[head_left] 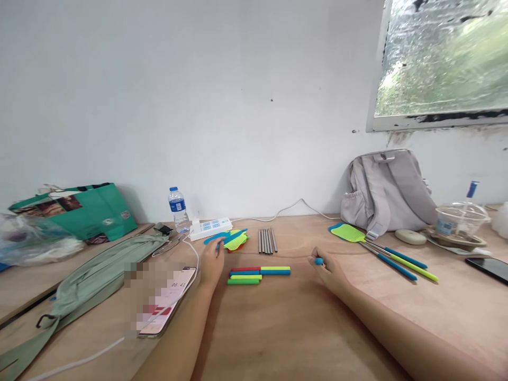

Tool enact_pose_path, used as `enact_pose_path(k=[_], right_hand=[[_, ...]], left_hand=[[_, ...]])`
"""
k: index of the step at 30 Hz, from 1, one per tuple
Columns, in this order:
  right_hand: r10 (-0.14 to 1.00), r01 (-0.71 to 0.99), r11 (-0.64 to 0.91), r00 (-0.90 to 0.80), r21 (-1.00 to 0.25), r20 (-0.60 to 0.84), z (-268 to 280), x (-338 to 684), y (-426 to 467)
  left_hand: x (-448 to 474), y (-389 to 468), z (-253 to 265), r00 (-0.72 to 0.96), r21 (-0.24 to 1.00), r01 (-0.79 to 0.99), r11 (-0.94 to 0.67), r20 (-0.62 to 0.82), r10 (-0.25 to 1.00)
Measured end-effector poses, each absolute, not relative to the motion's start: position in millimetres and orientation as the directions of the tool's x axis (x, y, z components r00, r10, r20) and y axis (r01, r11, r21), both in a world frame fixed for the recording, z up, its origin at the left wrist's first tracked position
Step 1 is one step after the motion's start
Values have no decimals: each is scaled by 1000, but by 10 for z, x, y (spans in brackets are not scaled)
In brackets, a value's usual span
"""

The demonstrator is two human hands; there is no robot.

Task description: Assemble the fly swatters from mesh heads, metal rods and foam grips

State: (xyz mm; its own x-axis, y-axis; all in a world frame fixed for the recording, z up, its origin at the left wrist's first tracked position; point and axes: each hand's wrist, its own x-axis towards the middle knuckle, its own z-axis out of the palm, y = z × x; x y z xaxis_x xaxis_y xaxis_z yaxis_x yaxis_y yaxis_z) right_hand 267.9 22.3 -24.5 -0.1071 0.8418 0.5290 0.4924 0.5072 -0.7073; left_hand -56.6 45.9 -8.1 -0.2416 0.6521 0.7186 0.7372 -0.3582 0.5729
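Observation:
My left hand [212,262] is closed at the near edge of a blue fly swatter head [227,236], its fingertips on it. Under and beside that lie a yellow-green swatter head [237,242] and a bit of red. My right hand [327,269] is wrapped round a blue handle tube [318,261]; only its end shows. Between the hands lie several loose handle tubes, among them a green one [243,282] and a red one [245,269]. Behind them several thin metal rods [267,241] lie side by side. At right are fly swatters with long handles [397,260].
A white power strip [210,228] and a water bottle [178,209] stand by the wall. At left lie a phone [169,301] with a white cable across it, a grey-green bag [107,280] and a green bag [99,209]. At right are a backpack [391,190], a plastic cup [462,222] and a black phone [490,269].

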Motion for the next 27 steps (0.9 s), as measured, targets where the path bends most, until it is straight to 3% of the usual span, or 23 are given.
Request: enact_pose_path(k=[2, 4, 6, 8, 11, 15, 23, 27], right_hand=[[847, 365, 501, -20, -785, 532, -201, 2660, 204], [848, 187, 504, 75, -843, 524, -121, 2627, 167], [857, -32, 509, 114, -860, 503, -19, 2583, 105], [885, -228, 462, 63, -857, 461, 80, 2533, 18], [921, -419, 333, -49, -845, 387, 182, 2464, -132], [917, -518, 271, -116, -811, 381, 230, 2420, -274], [903, -395, 305, -170, -866, 395, 226, 2437, -295], [895, -417, 279, -214, -865, 392, 191, 2436, -280]], left_hand=[[-457, 397, -14, -435, 758, 513, -403, 634, 640], [-318, 331, 49, -506, 879, 177, -443, 467, 725], [-163, 251, 109, -464, 901, -130, -414, 314, 829], [-5, 155, 163, -394, 906, -299, -299, 168, 904], [197, 18, 213, -296, 896, -383, -225, 111, 949], [340, -68, 200, -200, 885, -443, -141, 56, 978], [379, -82, 120, -121, 901, -423, -96, 50, 991], [399, -103, 96, -79, 909, -409, -84, 56, 995]])
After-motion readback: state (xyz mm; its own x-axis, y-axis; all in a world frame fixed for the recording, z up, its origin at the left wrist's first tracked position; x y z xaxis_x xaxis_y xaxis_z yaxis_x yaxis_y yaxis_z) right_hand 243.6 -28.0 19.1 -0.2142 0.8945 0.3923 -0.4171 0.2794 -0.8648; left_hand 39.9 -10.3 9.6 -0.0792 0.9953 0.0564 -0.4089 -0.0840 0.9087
